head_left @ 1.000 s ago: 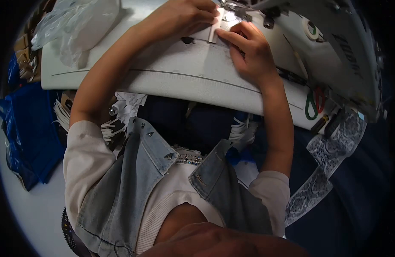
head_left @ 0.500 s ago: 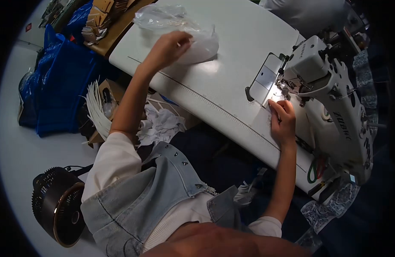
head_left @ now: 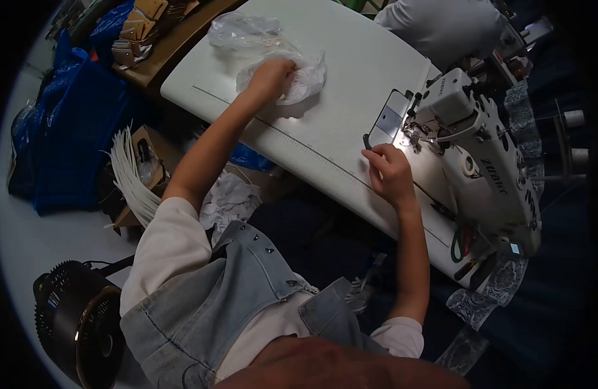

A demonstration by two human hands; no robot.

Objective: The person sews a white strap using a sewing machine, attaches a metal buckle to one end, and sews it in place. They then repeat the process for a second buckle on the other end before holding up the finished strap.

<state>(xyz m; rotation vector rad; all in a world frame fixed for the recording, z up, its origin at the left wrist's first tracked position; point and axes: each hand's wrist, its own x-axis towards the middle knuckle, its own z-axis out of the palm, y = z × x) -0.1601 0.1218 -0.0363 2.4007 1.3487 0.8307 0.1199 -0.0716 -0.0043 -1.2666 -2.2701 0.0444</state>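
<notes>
My left hand (head_left: 273, 79) is at a crumpled white plastic bag (head_left: 310, 79) on the far left part of the sewing table (head_left: 344, 61). Its fingers are bent and closed on the bag; the fingertips are partly hidden in the folds. Beside the needle area of the white sewing machine (head_left: 483, 139), my right hand (head_left: 393, 174) hovers just over the table's near side. Its thumb and fingers are drawn together, and whatever may be between them is too small to make out. The machine's lamp lights the needle plate.
Scissors with red and green handles (head_left: 464, 243) lie by the machine's base. A clear plastic bag (head_left: 244, 31) sits behind the white one. A fan (head_left: 79, 318), a blue bag (head_left: 79, 142) and a box with white strips (head_left: 134, 178) are at left. Another person's sleeve (head_left: 441, 26) shows behind.
My left hand has moved right and down onto the white bag, which is now more spread and crumpled. My right hand has drawn back from the needle area. The view has shifted slightly.
</notes>
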